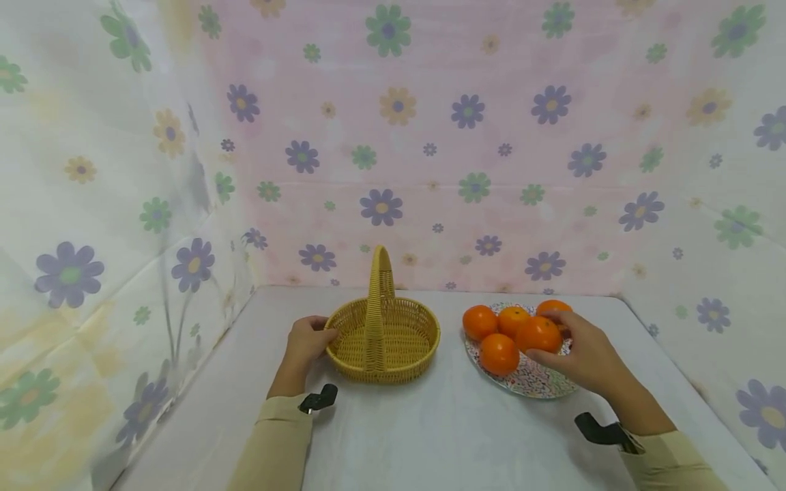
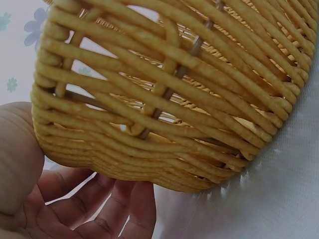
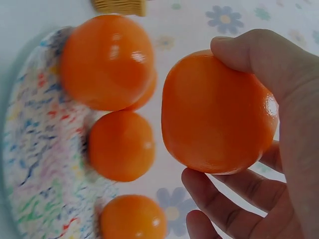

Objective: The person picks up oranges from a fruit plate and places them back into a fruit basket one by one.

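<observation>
In the head view, my left hand (image 1: pixel 309 339) holds the left rim of a yellow woven basket (image 1: pixel 402 372) with a tall arched handle. Its thumb lies over the rim, and in the left wrist view the fingers (image 2: pixel 107 204) curl against the outside of the weave. Over a speckled, multicoloured plate (image 1: pixel 534 383), my right hand (image 1: pixel 583 348) grips a glossy orange (image 1: pixel 537 335) between thumb and fingers. The right wrist view shows that held orange (image 3: pixel 217 117) up close, beside the others on the plate.
Several more oranges lie on the plate, among them a front one (image 1: pixel 499 354) and a left one (image 1: pixel 479 322). A white cloth covers the table (image 1: pixel 381 436). Flower-patterned curtains (image 1: pixel 430 136) enclose the back and both sides.
</observation>
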A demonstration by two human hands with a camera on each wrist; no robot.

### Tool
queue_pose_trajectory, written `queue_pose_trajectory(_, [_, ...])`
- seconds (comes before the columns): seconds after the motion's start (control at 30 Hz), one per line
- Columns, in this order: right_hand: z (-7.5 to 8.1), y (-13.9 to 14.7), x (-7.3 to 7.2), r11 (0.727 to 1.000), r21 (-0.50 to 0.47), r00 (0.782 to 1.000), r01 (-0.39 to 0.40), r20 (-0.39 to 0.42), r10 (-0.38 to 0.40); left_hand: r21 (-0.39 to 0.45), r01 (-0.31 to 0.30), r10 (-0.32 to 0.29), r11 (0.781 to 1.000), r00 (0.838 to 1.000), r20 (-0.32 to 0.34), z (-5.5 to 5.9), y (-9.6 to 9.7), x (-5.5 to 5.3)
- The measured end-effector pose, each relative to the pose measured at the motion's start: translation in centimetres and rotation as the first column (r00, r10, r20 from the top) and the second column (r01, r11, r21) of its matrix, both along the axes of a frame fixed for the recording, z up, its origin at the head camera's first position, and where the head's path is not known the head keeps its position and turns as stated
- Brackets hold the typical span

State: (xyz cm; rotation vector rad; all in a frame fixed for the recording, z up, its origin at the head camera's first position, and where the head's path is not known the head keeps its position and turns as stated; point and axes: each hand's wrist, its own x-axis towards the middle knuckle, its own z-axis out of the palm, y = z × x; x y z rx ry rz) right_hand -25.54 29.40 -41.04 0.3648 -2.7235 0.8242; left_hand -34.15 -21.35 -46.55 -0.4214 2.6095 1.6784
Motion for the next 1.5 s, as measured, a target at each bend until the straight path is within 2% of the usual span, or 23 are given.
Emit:
queue_pose_trajectory(0.1, [0.7, -0.4, -0.2, 1.0, -0.024, 1.0, -0.003, -0.02, 0.003, 0.012, 0.004, -0.004, 1.0, 1.0, 0.0, 0.1, 0.2, 0.0])
queue_pose_trajectory(0.5, [2.9, -3.2, -1.5, 0.988, -0.139, 0.997, -0.069, 0.019, 0.072, 0.016, 0.021, -0.021, 1.0, 1.0, -0.006, 0.5, 0.1, 0.4])
queue_pose_trajectory(0.77, [2.9, -5.3, -3.0, 0.979, -0.186, 0.992, -0.087, 0.073, 0.102, -0.005, 0.011, -0.011, 1.0, 1.0, -0.003, 0.3, 0.2, 0.2])
queue_pose_trajectory(1.07, [3.6, -8.0, -3.8, 0.966, -0.242, 0.979, -0.09, 0.154, 0.13, -0.025, 0.007, -0.007, 1.0, 1.0, 0.002, 0.1, -0.1, 0.1])
queue_pose_trajectory(1.3, [3.8, -10.2, -4.4, 0.948, -0.301, 0.973, -0.102, 0.167, 0.158, -0.025, -0.002, 0.002, 1.0, 1.0, 0.014, 0.3, -0.1, 0.2])
queue_pose_trajectory(1.5, [3.2, -11.9, -4.4, 0.937, -0.334, 0.972, -0.106, 0.164, 0.169, -0.025, 0.0, 0.001, 1.0, 1.0, 0.018, 0.3, 0.1, 0.1])
